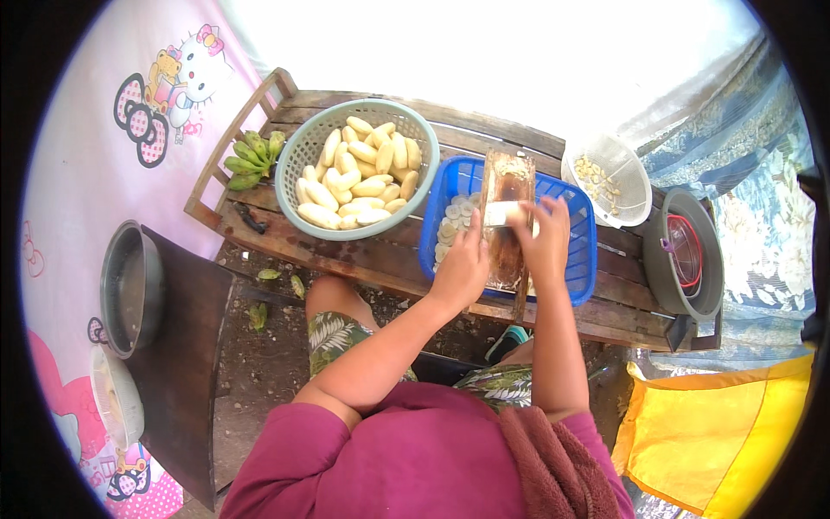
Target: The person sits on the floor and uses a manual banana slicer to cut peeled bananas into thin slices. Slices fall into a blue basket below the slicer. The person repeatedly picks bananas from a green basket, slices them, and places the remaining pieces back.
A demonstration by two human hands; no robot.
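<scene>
A long, worn wooden slicing board (510,177) lies across the blue plastic basket (584,259), with round pale banana slices (448,232) in the basket beneath. My left hand (462,266) is closed at the board's left edge, its fingertips partly hidden. On the board's right side my right hand (545,240) curls its fingers around a pale piece (501,214) that looks like a peeled banana, lying crosswise on the wood. Left of the basket stands a grey-green colander (290,177) heaped with whole peeled bananas (350,177).
A slatted wooden bench (363,251) carries everything. Green bananas (249,160) lie at its left end, near a dark knife-like object (251,219). Rightward are a white strainer (635,186) with pale bits and a grey basin (661,259). A dark board (177,346) and another basin (117,294) stand left.
</scene>
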